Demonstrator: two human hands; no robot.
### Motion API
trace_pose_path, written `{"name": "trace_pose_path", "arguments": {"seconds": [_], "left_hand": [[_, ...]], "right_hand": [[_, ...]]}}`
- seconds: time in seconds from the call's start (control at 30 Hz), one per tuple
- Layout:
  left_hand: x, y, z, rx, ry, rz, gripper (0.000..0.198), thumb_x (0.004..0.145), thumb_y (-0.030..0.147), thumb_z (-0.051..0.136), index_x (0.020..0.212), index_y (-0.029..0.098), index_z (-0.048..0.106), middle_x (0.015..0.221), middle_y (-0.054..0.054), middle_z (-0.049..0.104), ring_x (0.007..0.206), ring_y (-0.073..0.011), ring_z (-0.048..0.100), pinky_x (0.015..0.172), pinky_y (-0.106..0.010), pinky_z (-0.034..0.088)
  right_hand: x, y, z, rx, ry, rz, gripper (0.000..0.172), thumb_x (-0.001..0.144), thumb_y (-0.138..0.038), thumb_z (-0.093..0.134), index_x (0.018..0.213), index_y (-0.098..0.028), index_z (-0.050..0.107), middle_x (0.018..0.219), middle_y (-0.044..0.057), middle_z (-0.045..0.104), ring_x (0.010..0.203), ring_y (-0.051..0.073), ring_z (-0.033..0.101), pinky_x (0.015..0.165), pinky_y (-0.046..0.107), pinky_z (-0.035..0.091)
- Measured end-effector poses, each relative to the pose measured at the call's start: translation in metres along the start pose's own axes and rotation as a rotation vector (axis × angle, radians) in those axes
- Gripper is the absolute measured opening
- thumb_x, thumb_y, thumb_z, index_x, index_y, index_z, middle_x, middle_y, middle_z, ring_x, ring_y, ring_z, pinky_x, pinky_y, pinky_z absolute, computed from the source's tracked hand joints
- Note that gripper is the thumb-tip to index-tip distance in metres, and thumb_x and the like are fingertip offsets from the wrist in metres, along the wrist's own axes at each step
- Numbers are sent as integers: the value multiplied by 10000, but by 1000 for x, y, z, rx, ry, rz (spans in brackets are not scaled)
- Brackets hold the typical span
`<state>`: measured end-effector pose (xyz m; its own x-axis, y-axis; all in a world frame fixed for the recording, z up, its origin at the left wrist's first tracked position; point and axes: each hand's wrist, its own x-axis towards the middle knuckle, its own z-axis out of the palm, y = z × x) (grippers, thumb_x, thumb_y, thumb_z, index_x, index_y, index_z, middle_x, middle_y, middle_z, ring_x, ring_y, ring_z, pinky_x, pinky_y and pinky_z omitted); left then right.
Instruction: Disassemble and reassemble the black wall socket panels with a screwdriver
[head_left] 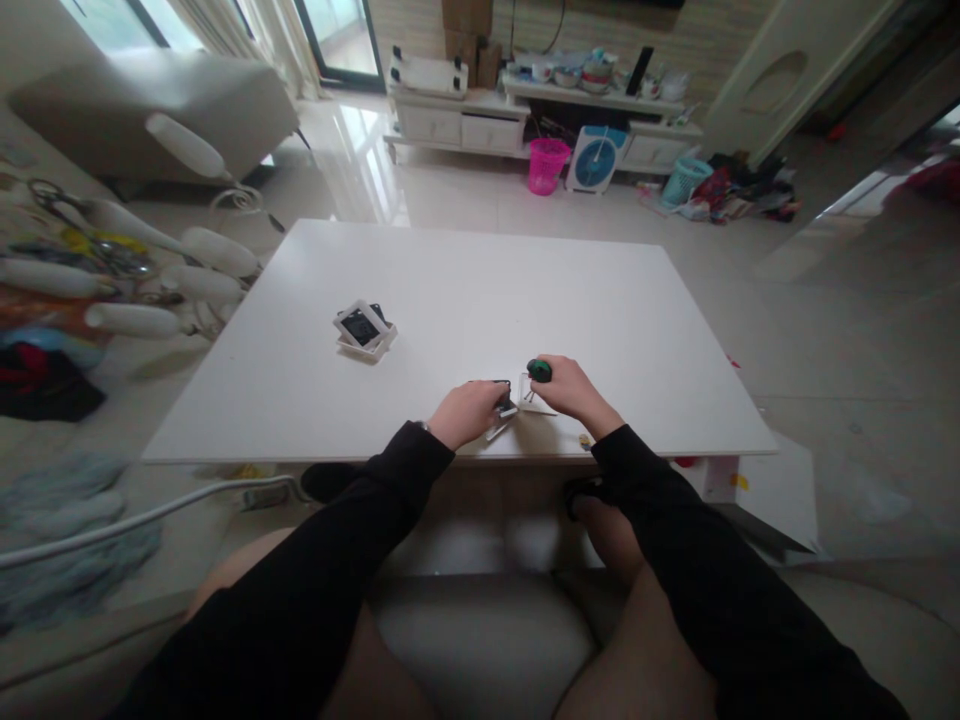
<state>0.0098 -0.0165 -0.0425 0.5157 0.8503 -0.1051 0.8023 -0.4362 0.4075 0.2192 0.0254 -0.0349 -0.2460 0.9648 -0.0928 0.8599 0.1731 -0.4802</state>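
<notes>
My left hand (469, 412) is closed on a small black and white part (504, 408) near the front edge of the white table (465, 290). My right hand (571, 388) grips a screwdriver with a green and black handle (538, 371), its tip pointing down toward the part. The two hands are close together, almost touching. Further left on the table lies a small stack of white plates with black inserts (364, 329), apart from both hands.
A sofa (150, 110) and a rack with white pegs (135, 280) stand at the left. A white TV unit (525, 120), a pink bin (547, 165), a blue fan (596, 158) and a teal basket (684, 180) are at the far side.
</notes>
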Motion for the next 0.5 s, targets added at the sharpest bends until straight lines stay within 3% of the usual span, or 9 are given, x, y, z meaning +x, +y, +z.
{"name": "trace_pose_path", "arguments": {"seconds": [0.23,0.37,0.5], "left_hand": [[0,1,3,29,18,-6,128,946,221,592,1014,211,700,1097,-90,710,1013,-239,666,787,-316,479],[1,3,4,18,49,-25,109,948,256,615,1010,220,698,1074,-78,694,992,-235,657,769,-315,482],[2,5,3,-6,88,-58,149,928,242,630,1059,219,695,1084,-77,682,1002,-237,651,786,-318,493]], "right_hand": [[3,21,-9,-164,-13,95,150,826,-176,652,933,-195,754,957,102,775,883,235,660,727,290,394],[3,29,7,-229,-112,70,176,856,-136,640,971,-189,762,1011,113,765,948,240,675,765,285,413],[5,35,28,-221,-158,-52,186,906,-157,641,1047,-191,757,1118,110,719,970,217,664,811,267,431]]}}
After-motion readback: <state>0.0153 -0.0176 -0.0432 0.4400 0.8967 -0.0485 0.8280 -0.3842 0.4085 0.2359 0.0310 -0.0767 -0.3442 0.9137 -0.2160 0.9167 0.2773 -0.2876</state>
